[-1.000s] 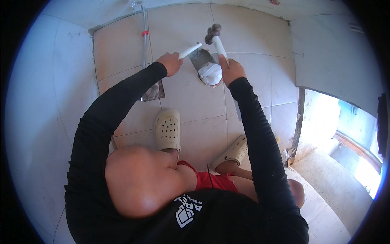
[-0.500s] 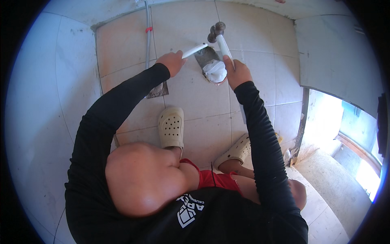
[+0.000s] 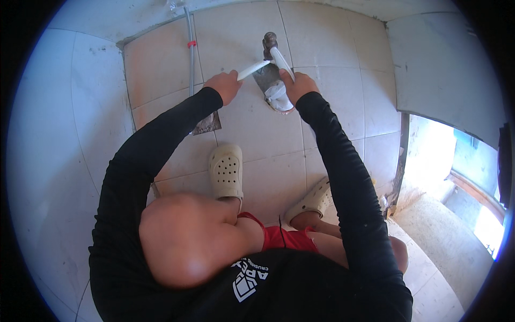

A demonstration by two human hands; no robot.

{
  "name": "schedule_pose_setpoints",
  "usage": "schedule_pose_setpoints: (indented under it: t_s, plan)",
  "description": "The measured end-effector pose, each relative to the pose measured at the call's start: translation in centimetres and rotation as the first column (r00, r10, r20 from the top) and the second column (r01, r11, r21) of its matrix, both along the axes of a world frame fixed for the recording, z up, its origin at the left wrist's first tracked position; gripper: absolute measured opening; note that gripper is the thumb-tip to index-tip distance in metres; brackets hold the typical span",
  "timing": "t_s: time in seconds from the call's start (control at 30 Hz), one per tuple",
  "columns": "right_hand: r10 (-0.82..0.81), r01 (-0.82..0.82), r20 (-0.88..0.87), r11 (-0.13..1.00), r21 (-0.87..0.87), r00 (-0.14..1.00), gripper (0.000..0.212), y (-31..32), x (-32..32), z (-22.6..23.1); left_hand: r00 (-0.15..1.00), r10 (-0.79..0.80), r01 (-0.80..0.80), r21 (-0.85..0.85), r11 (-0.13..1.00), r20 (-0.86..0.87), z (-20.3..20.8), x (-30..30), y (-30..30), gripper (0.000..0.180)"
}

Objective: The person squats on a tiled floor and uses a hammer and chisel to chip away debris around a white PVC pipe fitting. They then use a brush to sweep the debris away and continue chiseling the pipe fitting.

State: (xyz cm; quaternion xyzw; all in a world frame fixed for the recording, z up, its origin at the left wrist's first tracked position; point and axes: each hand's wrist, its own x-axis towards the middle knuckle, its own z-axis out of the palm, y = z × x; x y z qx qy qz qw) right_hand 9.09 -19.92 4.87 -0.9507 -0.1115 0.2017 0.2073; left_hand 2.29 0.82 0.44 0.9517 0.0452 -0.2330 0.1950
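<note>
My right hand (image 3: 301,86) is closed round the white handle of a hammer (image 3: 281,60), whose dark, rounded metal head points away from me. Gripped in my left hand (image 3: 225,86) is a slim white bar (image 3: 253,69), slanting up to the right. The bar's far end is close to the hammer head; I cannot tell if they touch. Just below them, a dark grey rough cut-out (image 3: 264,79) breaks the tiled floor. White plastic (image 3: 278,95) bulges from a round opening at its near end, partly behind my right hand.
A grey pipe (image 3: 190,59) with a red band runs along the floor at left. Near my left forearm lies a dark square plate (image 3: 208,124). My beige clogs (image 3: 226,170) stand on the tiles. A pale panel (image 3: 450,70) and a bright low opening are at right.
The hammer and my right hand have swung left, bringing the head beside the bar's tip. My left hand and the bar have shifted slightly left.
</note>
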Motion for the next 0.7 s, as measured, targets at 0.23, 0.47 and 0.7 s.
schedule_pose_setpoints:
  t_s: [0.23,0.47,0.7]
  plan:
    - [-0.157,0.147,0.069,0.981,0.125,0.985,0.062,0.6,-0.4,0.9,0.998,-0.032,0.032,0.006,0.999,0.050,-0.9,-0.1,0.2,0.035]
    - [-0.018,0.018,-0.005,0.999,0.034,1.000,0.063,-0.5,-0.6,0.0,0.999,0.008,-0.007,-0.016,1.000,0.038,-1.0,-0.6,0.1,0.037]
    - [-0.167,0.159,0.039,0.975,0.158,0.985,0.066,0.3,-1.8,0.3,0.999,-0.004,0.005,-0.022,1.000,0.035,-0.9,-0.8,0.2,0.036]
